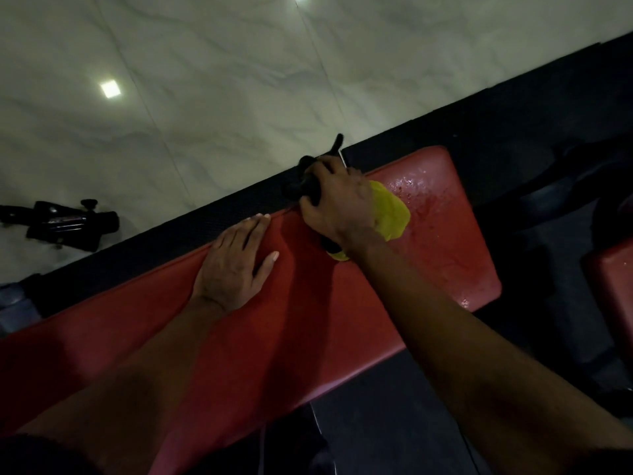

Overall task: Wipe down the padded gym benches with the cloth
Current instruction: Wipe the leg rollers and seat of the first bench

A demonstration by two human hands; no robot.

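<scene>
Leans over a long padded bench (445, 255) upholstered in red vinyl, smooth and faintly sheened, with rounded corners and a softly rolled far edge. Presses the left hand (236, 265) flat on the pad near that far edge, fingers straight and together, thumb spread wide, fingertips just reaching the seam. Reaches with the right hand (337, 204) to the same far edge, further toward the bench's right end, and holds a yellow cloth (390, 214), bunched into a soft lump beneath palm and wrist, with folds spilling out on both sides. Curls the right fingers over a black object (303, 188) of knobbly shape at the pad's rim; cannot tell what it is, or whether it belongs to the frame.

Shows a scatter of wet droplets (419, 188) glinting on the vinyl at the bench's right end, just beyond the cloth. Sits on a dark rubber mat (513, 111) with a fine pebbled texture, running diagonally past the far edge. Gives way beyond the mat to glossy pale floor tiles (205, 80) veined like marble, with thin grout lines. Includes a black piece of equipment (65, 224), blocky and tubular, lying on the tiles well apart from the bench, and the corner of a second red pad (613, 286) at the right.
</scene>
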